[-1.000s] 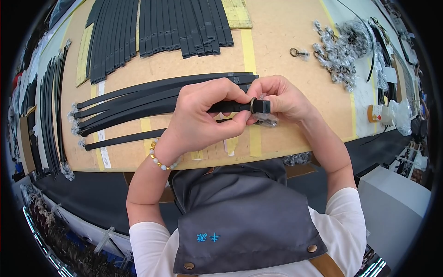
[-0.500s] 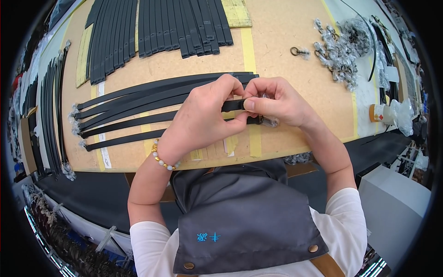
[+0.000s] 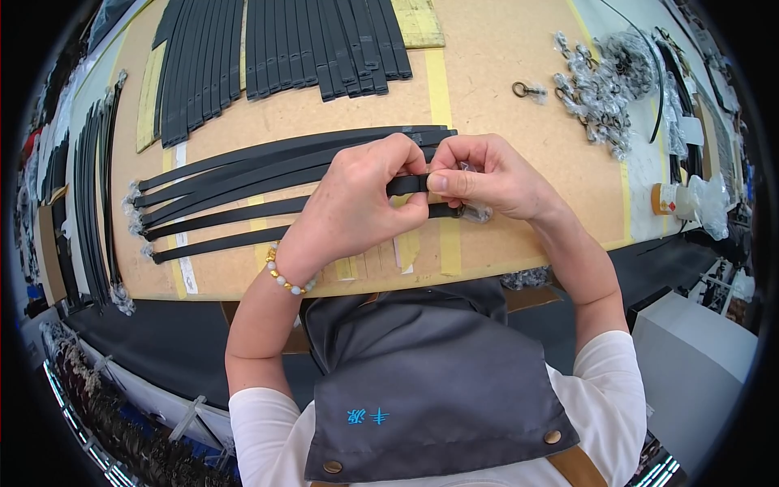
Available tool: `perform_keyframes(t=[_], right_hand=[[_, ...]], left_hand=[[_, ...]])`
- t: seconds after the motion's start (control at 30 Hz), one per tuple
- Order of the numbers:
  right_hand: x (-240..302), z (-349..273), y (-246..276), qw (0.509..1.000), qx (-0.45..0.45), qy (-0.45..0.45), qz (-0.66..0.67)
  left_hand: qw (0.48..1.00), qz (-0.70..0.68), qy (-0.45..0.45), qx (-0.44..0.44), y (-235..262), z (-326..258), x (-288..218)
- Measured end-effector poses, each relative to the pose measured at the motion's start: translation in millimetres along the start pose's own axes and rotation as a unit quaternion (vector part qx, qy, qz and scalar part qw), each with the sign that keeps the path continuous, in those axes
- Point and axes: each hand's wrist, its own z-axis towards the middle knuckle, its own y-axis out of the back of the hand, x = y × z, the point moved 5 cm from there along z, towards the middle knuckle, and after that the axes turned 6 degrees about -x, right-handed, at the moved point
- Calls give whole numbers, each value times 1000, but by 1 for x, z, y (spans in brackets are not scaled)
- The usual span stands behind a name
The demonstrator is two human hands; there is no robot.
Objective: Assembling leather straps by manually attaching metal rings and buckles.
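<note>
My left hand [image 3: 355, 193] and my right hand [image 3: 492, 177] are close together over the middle of the table. Both are closed on a flat black strap [image 3: 407, 185], a short stretch of which shows between them. My right thumb presses on the strap near its end, its fingers curled behind. My left thumb and fingers pinch it on the other side. Beneath my hands lie several long black straps [image 3: 227, 215], spread out leftward, with clear plastic-wrapped ends [image 3: 132, 207]. A plastic-wrapped piece [image 3: 477, 213] pokes out below my right hand.
Rows of black straps [image 3: 284, 45] lie at the far side. At the right is a pile of plastic-wrapped metal fittings [image 3: 592, 97], with one ring fitting [image 3: 521, 90] apart. A small labelled container [image 3: 667, 199] stands at the right edge. More straps [image 3: 93, 195] hang over the left edge.
My hands stay in nearly the same place on the strap. The right thumb and fingers have shifted slightly against it; little else differs.
</note>
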Motion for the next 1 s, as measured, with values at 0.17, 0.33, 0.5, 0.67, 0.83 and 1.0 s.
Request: perform_keyframes(t=[0.17,0.33,0.5,0.67,0.83,1.0], right_hand=[[1,-1,0,1000,1,0,-11],[1,0,0,1000,2,-1,-10],[-1,0,-1,1000,-4,4,-12],[-1,0,-4,999,-24,34,-30],[-7,-1,-4,993,-45,62,-85],[0,-2,-1,1000,12,28,-4]], left_hand=[[1000,-1,-8,-6,-1,0,0],[1000,3,-8,-2,-1,0,0],[1000,14,-24,-2,-1,0,-1],[1000,3,-28,-4,-2,0,-2],[999,9,-11,34,-1,1,-5],[999,-13,-29,21,4,0,-6]])
